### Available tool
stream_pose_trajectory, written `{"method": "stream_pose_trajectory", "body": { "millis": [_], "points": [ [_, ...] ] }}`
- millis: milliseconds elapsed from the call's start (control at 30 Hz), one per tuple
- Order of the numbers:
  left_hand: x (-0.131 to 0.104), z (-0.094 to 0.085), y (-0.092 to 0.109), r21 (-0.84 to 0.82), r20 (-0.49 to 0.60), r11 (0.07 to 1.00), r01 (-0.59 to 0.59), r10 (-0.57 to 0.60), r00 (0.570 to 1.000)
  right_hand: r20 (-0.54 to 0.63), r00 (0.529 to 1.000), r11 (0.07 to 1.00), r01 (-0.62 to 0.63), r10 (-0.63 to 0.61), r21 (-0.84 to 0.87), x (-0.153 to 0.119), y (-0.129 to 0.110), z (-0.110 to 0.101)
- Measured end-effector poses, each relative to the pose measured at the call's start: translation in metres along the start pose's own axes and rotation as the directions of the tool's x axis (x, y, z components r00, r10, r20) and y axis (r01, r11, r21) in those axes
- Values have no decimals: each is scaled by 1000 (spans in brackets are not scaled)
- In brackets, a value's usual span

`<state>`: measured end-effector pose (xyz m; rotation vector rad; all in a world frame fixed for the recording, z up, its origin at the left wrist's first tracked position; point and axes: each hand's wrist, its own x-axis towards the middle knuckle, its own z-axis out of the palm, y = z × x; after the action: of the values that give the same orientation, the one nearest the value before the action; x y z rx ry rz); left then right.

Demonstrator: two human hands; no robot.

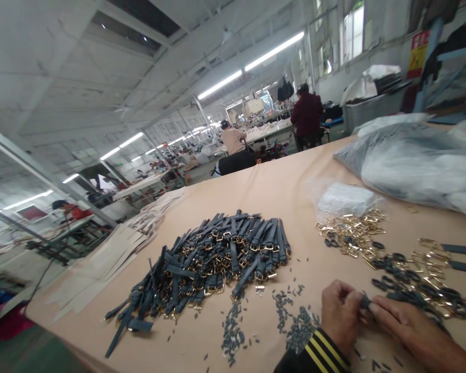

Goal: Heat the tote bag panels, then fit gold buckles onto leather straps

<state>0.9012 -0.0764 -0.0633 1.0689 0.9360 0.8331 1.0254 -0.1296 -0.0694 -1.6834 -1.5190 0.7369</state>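
Observation:
At the lower right of the head view, my left hand (pixel 338 313) and my right hand (pixel 409 324) meet over the table. Both pinch a small dark grey strap piece (pixel 365 300), mostly covered by my fingers. Left of my hands lie loose piles of short dark grey strips (pixel 301 329). Beside my right hand are dark strap loops (pixel 404 269) mixed with gold metal buckles (pixel 431 259). A large heap of dark grey buckled straps (pixel 233 248) spreads across the middle of the table.
The tan table (pixel 190 331) has a clear plastic bag (pixel 344 199) and large filled plastic bags (pixel 419 160) at right. Pale cut sheets (pixel 101 259) lie at its left edge. Two people work beyond, one in dark red (pixel 306 114), one in beige (pixel 232 139).

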Motion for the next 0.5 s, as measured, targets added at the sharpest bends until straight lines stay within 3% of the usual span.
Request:
{"method": "stream_pose_trajectory", "body": {
  "millis": [100,267,433,500],
  "points": [
    [5,-7,-3,-29,125,996,79,-75,989,174,985,994,-32,13,109,-1,-6,0],
    [3,-13,7,75,140,994,82,-92,986,61,995,980,-88,78,179,-7,-25,-6],
    [3,-17,10,205,320,969,139,-201,926,87,994,970,-90,71,228,0,-31,-1],
    [2,-18,11,195,337,973,119,-180,924,63,996,966,-84,70,244,2,-30,2]
  ]
}}
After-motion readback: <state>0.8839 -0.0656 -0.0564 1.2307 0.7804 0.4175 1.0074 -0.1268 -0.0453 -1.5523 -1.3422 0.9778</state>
